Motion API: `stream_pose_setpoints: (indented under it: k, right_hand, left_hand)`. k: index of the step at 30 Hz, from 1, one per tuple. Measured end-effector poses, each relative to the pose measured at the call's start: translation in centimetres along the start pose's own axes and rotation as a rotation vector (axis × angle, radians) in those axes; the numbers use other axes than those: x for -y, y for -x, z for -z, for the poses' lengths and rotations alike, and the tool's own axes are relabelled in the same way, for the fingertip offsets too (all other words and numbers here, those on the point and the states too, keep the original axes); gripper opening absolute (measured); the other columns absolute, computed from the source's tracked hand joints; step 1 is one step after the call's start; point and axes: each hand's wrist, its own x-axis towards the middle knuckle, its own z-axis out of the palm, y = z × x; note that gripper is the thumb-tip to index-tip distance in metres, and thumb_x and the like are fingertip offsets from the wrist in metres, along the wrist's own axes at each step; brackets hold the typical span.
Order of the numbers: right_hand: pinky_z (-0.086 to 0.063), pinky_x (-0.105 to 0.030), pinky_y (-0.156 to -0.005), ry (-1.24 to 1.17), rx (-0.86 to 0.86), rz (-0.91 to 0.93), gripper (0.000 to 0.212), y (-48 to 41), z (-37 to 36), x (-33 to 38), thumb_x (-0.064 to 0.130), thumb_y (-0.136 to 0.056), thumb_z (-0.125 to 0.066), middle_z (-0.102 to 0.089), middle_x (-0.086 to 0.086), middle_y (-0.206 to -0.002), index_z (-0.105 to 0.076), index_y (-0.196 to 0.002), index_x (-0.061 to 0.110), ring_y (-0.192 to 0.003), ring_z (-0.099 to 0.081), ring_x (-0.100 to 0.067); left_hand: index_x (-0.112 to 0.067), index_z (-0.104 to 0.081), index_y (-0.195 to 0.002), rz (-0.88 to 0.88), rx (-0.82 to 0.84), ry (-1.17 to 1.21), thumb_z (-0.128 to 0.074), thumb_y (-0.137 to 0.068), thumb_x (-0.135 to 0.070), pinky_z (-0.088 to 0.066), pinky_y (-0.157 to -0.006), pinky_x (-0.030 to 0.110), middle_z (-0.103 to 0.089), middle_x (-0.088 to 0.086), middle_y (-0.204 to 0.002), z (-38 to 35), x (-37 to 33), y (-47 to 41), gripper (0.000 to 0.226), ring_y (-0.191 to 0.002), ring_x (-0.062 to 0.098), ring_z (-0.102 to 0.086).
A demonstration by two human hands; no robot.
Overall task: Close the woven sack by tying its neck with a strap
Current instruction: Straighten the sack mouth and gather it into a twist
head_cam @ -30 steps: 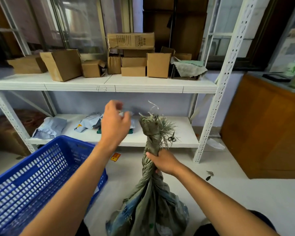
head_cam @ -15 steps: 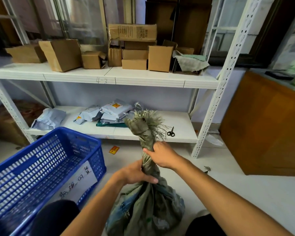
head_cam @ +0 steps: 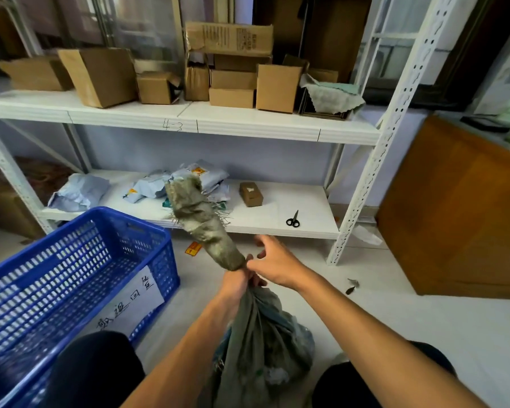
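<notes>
A grey-green woven sack (head_cam: pixel 259 334) stands on the floor between my knees. Its twisted neck (head_cam: pixel 206 225) leans up and to the left, frayed at the top. My left hand (head_cam: pixel 237 282) grips the neck just above the sack's bulging body. Beside it on the right, my right hand (head_cam: pixel 274 262) has its thumb and fingertips at the neck, the other fingers spread and loose. No strap shows clearly.
A blue plastic crate (head_cam: pixel 71 278) with a paper label sits on the floor at left. Behind is a white shelf rack (head_cam: pixel 280 223) with scissors (head_cam: pixel 293 219), a small brown box (head_cam: pixel 250 194), grey mailer bags (head_cam: pixel 80 191) and cardboard boxes above. A wooden cabinet (head_cam: pixel 460 213) stands right.
My left hand came down from near the shelf and took hold of the sack's neck. My right hand loosened its grip. The neck now leans left.
</notes>
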Motion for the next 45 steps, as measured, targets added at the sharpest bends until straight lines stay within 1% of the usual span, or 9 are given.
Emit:
stream_pose_setpoints:
  k: [6, 12, 17, 21, 25, 28, 34, 38, 45]
  right_hand:
    - [-0.045, -0.035, -0.109, 0.015, 0.194, -0.109, 0.117, 0.0, -5.0, -3.0, 0.049, -0.056, -0.075, -0.045, -0.004, -0.148, -0.016, -0.154, 0.021, -0.134, -0.049, -0.021]
    - [-0.053, -0.031, -0.085, -0.188, -0.003, -0.091, 0.071, -0.8, -6.6, -3.2, 0.054, -0.073, -0.066, -0.063, 0.007, -0.113, -0.033, -0.133, 0.032, -0.106, -0.064, -0.018]
    - [-0.054, -0.043, -0.092, -0.230, -0.048, -0.138, 0.036, -1.9, -7.4, -2.7, 0.029, -0.083, -0.056, -0.069, -0.004, -0.111, -0.060, -0.118, 0.019, -0.108, -0.066, -0.026]
    - [-0.046, -0.031, -0.070, -0.265, -0.006, -0.187, 0.026, -1.7, -7.4, -2.4, 0.007, -0.091, -0.053, -0.065, -0.008, -0.100, -0.063, -0.115, 0.009, -0.092, -0.061, -0.025]
    - [-0.040, -0.027, -0.058, -0.334, -0.001, -0.217, 0.013, -1.4, -7.1, -2.7, 0.026, -0.091, -0.063, -0.069, 0.002, -0.077, -0.071, -0.083, 0.019, -0.070, -0.059, -0.015]
    - [-0.037, -0.025, -0.052, -0.369, -0.026, -0.266, 0.022, -1.4, -7.2, -3.1, 0.031, -0.086, -0.069, -0.062, 0.006, -0.061, -0.065, -0.067, 0.019, -0.055, -0.052, -0.010]
    - [-0.055, -0.036, -0.072, -0.357, -0.071, -0.280, 0.046, -2.5, -7.8, -3.7, 0.050, -0.068, -0.057, -0.073, -0.007, -0.093, -0.070, -0.092, 0.013, -0.083, -0.067, -0.021]
    - [-0.047, -0.030, -0.063, -0.449, -0.117, -0.388, 0.040, -2.5, -8.3, -3.7, 0.056, -0.075, -0.068, -0.065, 0.001, -0.068, -0.064, -0.074, 0.016, -0.068, -0.061, -0.021]
    - [-0.045, -0.034, -0.068, -0.542, -0.186, -0.455, 0.045, -4.2, -8.9, -2.7, 0.054, -0.079, -0.062, -0.067, -0.006, -0.069, -0.067, -0.074, 0.009, -0.076, -0.065, -0.029]
  left_hand:
    - [-0.017, -0.034, -0.059, 0.165, -0.105, 0.514, -0.049, -0.103, -0.039, -0.034, -0.057, 0.030, -0.031, 0.000, -0.048, 0.2, -2.5, -0.7, 0.051, -0.047, 0.016, -0.032]
    - [-0.014, -0.047, -0.065, 0.151, -0.029, 0.722, -0.051, -0.104, -0.029, -0.046, -0.062, 0.032, -0.042, 0.000, -0.051, -0.6, -4.2, -0.2, 0.042, -0.049, 0.014, -0.044]
    - [-0.013, -0.048, -0.067, 0.113, -0.039, 0.465, -0.059, -0.100, -0.029, -0.051, -0.053, 0.032, -0.043, 0.000, -0.049, -0.4, -4.9, -0.2, 0.039, -0.040, 0.013, -0.049]
    - [-0.013, -0.049, -0.060, 0.078, 0.048, 0.110, -0.061, -0.097, -0.043, -0.052, -0.072, 0.035, -0.057, 0.005, -0.054, 0.5, -5.3, -0.2, 0.049, -0.055, 0.023, -0.066]
    - [-0.012, -0.057, -0.066, -0.055, 0.055, -0.232, -0.058, -0.094, -0.056, -0.046, -0.069, 0.030, -0.078, 0.003, -0.095, 0.9, -5.6, -0.3, 0.052, -0.094, 0.015, -0.069]
    - [-0.013, -0.074, -0.104, -0.102, 0.120, -0.289, -0.066, -0.087, -0.058, -0.045, -0.082, 0.029, -0.071, -0.005, -0.112, 1.1, -5.6, 0.1, 0.048, -0.108, 0.009, -0.060]
    - [-0.016, -0.056, -0.131, -0.190, 0.186, -0.534, -0.067, -0.086, -0.019, -0.046, -0.104, 0.034, -0.064, -0.002, -0.126, 3.6, -1.8, -0.6, 0.046, -0.122, 0.015, -0.057]
    - [-0.013, -0.020, -0.156, -0.066, 0.223, -0.807, -0.062, -0.084, -0.012, -0.029, -0.120, 0.040, -0.032, 0.010, -0.160, 6.4, 2.8, -0.7, 0.083, -0.147, 0.022, -0.032]
    - [-0.020, -0.036, -0.146, 0.007, 0.373, -0.729, -0.083, -0.076, -0.029, -0.047, -0.099, 0.024, -0.058, -0.006, -0.131, 4.8, 4.1, -1.7, 0.085, -0.118, 0.011, -0.057]
